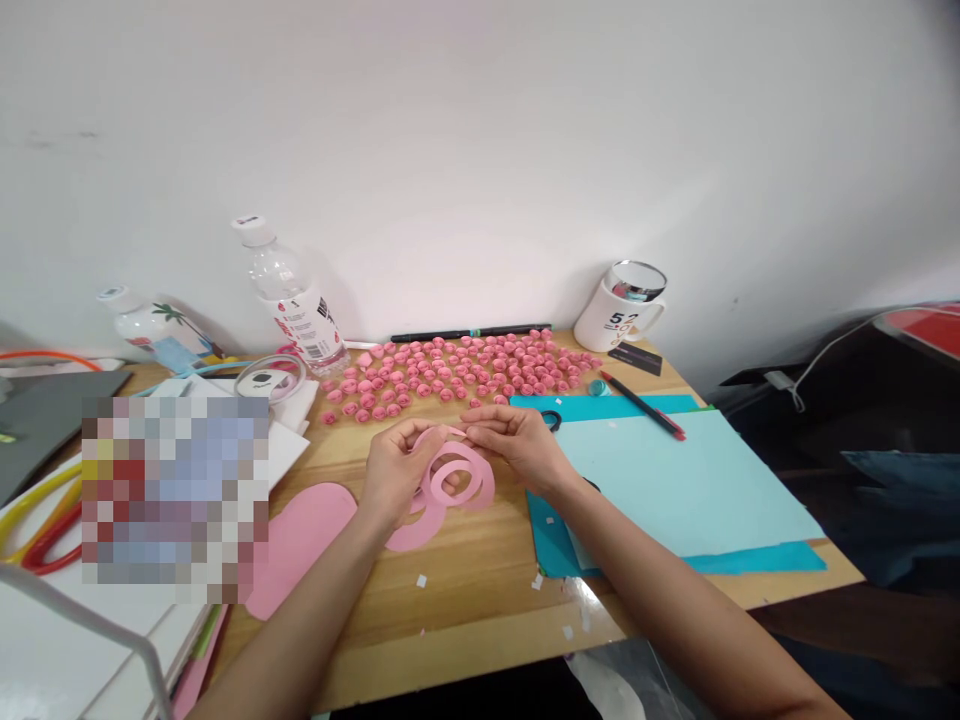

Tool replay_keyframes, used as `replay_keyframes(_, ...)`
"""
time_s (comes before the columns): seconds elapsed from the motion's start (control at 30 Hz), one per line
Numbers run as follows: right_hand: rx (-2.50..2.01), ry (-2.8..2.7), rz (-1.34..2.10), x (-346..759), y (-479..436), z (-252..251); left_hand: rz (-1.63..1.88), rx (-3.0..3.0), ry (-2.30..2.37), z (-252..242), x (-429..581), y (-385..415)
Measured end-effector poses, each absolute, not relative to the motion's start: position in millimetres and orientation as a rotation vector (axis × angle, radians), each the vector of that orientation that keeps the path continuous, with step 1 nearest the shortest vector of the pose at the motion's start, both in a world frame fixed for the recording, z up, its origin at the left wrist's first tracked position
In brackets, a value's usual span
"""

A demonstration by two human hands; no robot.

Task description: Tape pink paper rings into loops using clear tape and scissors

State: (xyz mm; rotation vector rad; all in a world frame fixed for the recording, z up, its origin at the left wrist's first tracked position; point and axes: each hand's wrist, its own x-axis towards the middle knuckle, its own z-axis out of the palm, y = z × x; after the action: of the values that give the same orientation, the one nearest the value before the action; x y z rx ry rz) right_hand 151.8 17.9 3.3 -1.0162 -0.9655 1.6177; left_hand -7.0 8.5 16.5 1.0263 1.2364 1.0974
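Note:
Between my two hands is a pink paper spiral (480, 487), its loops hanging over the wooden table. My left hand (396, 468) pinches the strip near its upper end. The fingertips of my right hand (517, 437) close on the narrow tip of the same strip. Just beyond my hands lie many small rolled pink paper roses (442, 380), spread across the back of the table. Left of my left forearm rests a flat pink paper piece (307, 540) with rounded ends. Dark-handled scissors (552, 420) are partly hidden behind my right hand and wrist.
Light blue sheets (675, 485) lie on the right with a pen (645, 405) across their edge. A white mug (619, 310) and clear bottle (292, 290) stand by the wall. At left are papers, a tape roll (271, 380) and yellow-red scissors (45, 530). Paper scraps dot the table.

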Motion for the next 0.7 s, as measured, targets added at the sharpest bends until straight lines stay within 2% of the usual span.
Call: replay_keyframes(0.7,-0.981,-0.972,1.619,150.0,15.9,3.5,1.037,1.102,1.322,19.8,-3.3,4.1)
